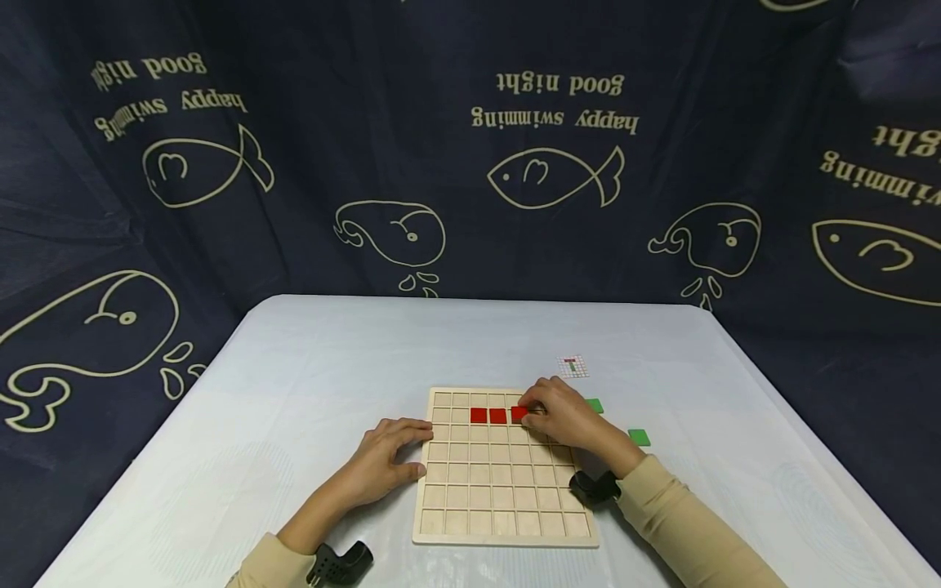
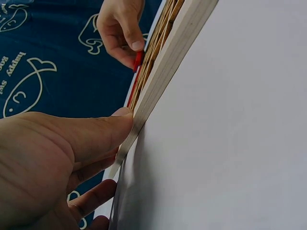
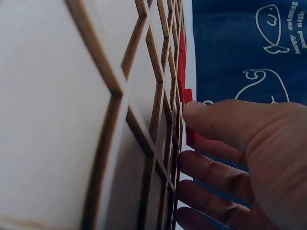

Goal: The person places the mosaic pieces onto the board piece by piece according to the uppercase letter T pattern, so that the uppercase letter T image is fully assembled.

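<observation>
A square wooden grid board (image 1: 491,496) lies on the table, its cells marked off by raised ridges. Two red square tiles, one of them this red tile (image 1: 479,416), sit side by side in its second row from the back. Just right of them my right hand (image 1: 564,414) pinches another red tile (image 3: 189,117) between thumb and fingers, close over the same row. My left hand (image 1: 382,461) rests at the board's left edge, fingers extended, with the thumb (image 2: 108,132) touching the side in the left wrist view.
Beyond the board's back right corner lies a small card (image 1: 573,366) printed with a grid and a red and green T shape. Right of the board are a green tile (image 1: 639,438) and another green tile (image 1: 595,405), partly behind my right hand. A dark patterned cloth (image 1: 456,163) hangs behind the table.
</observation>
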Available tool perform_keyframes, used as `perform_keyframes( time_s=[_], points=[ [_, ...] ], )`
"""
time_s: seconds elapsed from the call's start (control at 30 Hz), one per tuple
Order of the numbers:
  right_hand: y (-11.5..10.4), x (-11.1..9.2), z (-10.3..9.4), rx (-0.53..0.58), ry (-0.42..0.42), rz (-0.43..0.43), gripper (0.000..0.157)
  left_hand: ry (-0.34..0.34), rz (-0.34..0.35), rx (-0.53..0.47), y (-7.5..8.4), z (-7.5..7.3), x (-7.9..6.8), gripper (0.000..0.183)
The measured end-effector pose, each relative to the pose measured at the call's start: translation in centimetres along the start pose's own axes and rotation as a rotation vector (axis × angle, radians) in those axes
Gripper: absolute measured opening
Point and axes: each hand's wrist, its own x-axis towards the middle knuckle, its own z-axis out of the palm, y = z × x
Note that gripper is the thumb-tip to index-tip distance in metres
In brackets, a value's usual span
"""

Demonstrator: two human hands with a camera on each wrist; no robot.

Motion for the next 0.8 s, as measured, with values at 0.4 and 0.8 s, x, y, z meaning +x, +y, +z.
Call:
perform_keyframes(
  time_s=[0.4,0.8],
  points=[
    [0.18,0.15,0.39,-0.028,0.004,-0.029,0.020,0.001,0.000,-0.003,0.03,0.03,-0.02,0.047],
    [-0.17,0.12,0.37,-0.034,0.008,-0.019,0.021,-0.003,0.001,-0.015,-0.14,0.14,-0.05,0.047]
  ],
)
